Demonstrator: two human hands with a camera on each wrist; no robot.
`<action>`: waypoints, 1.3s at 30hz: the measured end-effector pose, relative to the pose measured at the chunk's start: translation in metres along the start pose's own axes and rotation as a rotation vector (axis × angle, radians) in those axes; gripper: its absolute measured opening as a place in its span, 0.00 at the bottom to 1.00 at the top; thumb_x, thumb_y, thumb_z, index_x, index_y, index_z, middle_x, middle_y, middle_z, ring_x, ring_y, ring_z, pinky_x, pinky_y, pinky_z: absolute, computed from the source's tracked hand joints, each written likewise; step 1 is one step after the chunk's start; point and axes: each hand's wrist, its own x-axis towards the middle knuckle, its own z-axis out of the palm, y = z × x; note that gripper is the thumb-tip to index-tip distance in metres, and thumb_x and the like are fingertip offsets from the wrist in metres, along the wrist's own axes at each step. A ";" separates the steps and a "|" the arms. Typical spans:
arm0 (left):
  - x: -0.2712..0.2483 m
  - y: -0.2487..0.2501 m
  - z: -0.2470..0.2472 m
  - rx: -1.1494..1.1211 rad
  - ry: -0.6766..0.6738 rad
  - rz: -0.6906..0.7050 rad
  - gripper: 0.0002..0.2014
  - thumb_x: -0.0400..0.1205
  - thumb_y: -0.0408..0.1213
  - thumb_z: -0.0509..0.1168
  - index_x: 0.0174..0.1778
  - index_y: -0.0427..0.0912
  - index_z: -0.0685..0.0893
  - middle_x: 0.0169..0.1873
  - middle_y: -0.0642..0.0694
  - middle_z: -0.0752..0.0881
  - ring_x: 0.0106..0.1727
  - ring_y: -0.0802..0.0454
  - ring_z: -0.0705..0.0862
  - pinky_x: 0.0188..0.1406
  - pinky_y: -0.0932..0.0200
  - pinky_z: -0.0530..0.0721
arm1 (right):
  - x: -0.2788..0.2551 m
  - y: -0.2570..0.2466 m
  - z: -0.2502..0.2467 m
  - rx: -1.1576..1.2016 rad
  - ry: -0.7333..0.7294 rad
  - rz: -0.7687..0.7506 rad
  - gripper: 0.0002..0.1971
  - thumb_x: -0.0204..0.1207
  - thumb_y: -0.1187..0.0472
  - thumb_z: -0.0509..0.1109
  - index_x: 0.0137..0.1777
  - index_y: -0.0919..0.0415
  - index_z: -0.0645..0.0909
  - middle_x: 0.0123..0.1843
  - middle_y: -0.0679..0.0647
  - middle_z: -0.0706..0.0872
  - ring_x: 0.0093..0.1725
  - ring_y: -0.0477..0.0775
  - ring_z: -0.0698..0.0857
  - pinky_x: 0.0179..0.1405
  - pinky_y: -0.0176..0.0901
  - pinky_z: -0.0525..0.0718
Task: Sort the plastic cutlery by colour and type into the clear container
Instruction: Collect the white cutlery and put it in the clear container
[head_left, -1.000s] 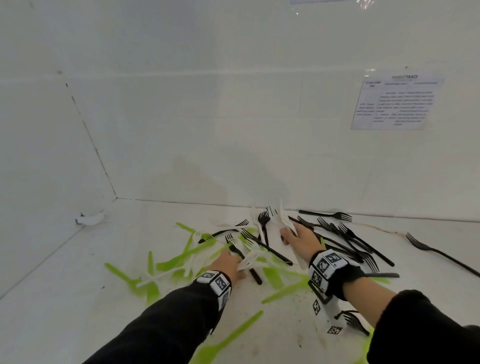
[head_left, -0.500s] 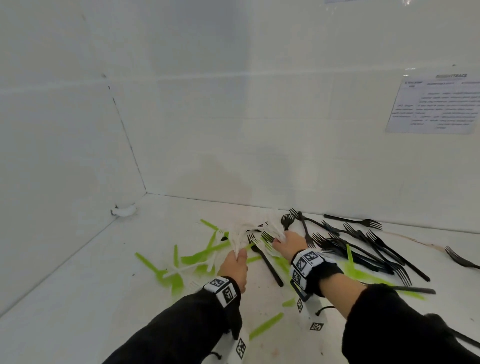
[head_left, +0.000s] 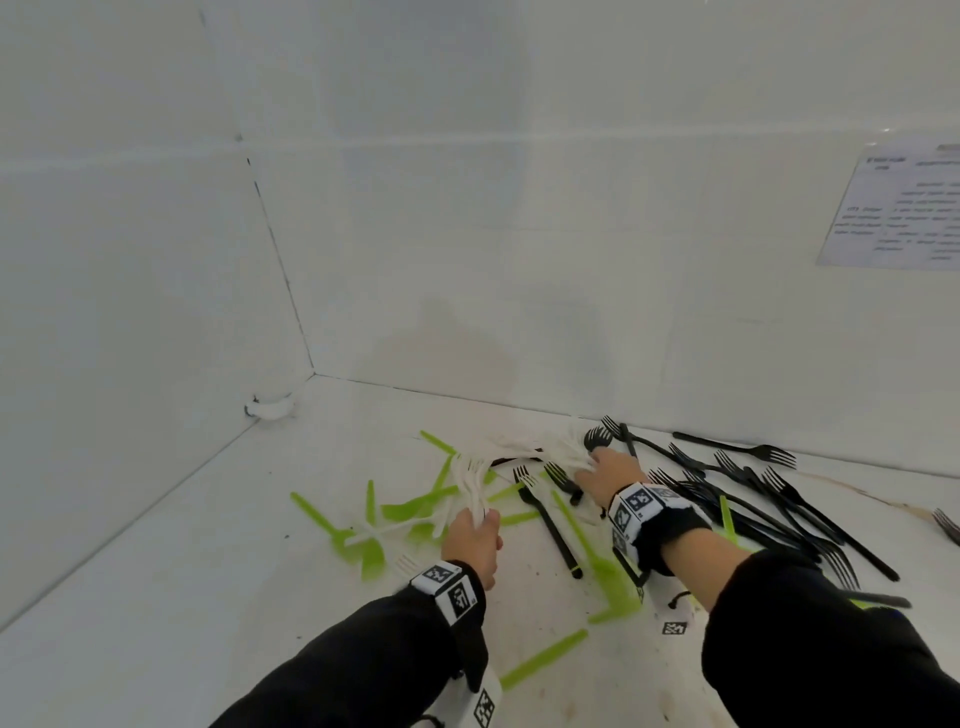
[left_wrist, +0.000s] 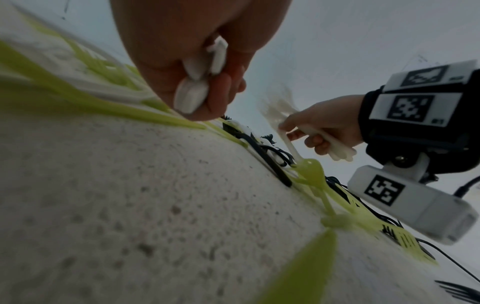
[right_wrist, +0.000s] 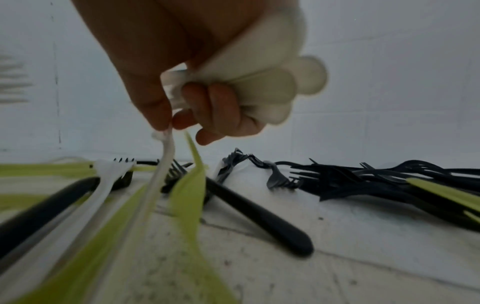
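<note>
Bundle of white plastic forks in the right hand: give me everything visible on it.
The bundle of white plastic forks is several matte, off-white pieces held together in the right hand, fingers curled round the handles. In the right wrist view the rounded handle ends fan out past the fingers; in the left wrist view the tined ends splay beyond the hand, blurred. The bundle is held off the white table surface, above loose green and black cutlery. One more white piece hangs pinched between thumb and fingertip, its lower end among the pile.
</note>
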 end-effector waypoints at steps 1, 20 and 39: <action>0.000 0.000 0.000 0.001 -0.005 -0.003 0.08 0.86 0.38 0.55 0.43 0.39 0.70 0.31 0.45 0.72 0.22 0.52 0.63 0.21 0.66 0.60 | 0.000 0.001 -0.002 0.063 0.030 0.001 0.16 0.81 0.55 0.59 0.63 0.66 0.73 0.62 0.63 0.80 0.57 0.62 0.79 0.53 0.44 0.76; -0.004 -0.002 -0.010 -0.119 -0.013 -0.065 0.09 0.84 0.40 0.53 0.48 0.39 0.74 0.32 0.43 0.71 0.19 0.53 0.60 0.20 0.67 0.58 | -0.006 -0.027 0.037 -0.110 -0.092 0.034 0.27 0.77 0.46 0.67 0.67 0.66 0.73 0.66 0.59 0.80 0.66 0.56 0.80 0.58 0.38 0.77; -0.028 -0.002 0.027 -0.205 -0.145 0.020 0.12 0.88 0.42 0.51 0.44 0.41 0.75 0.34 0.43 0.73 0.21 0.52 0.67 0.16 0.66 0.63 | -0.062 -0.010 0.023 0.829 -0.042 0.011 0.10 0.75 0.57 0.72 0.34 0.57 0.77 0.23 0.49 0.76 0.21 0.48 0.72 0.23 0.39 0.71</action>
